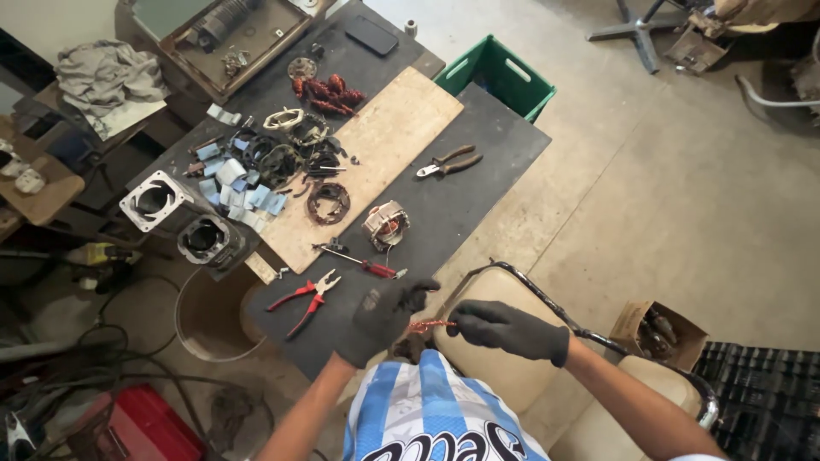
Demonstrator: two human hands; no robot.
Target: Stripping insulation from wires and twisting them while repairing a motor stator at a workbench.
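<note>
Copper wire strand [430, 324] is pinched between gloved left hand [384, 318] and right hand [506, 328] — held taut off the workbench [478, 183]; red pliers [306, 299] lie near.

- The left hand [386, 314] is wearing a dark glove. It is curling its fingers [416, 296] in, with the back of the hand facing up.
- The right hand [506, 329] is wearing a dark glove too. Its fingertips [455, 317] are pinching together and pointing at the left hand.
- The two hands are sitting close together, just in front of the body.
- Both forearms are bare. The left arm is coming up from below, and the right arm is coming in from the lower right.
</note>
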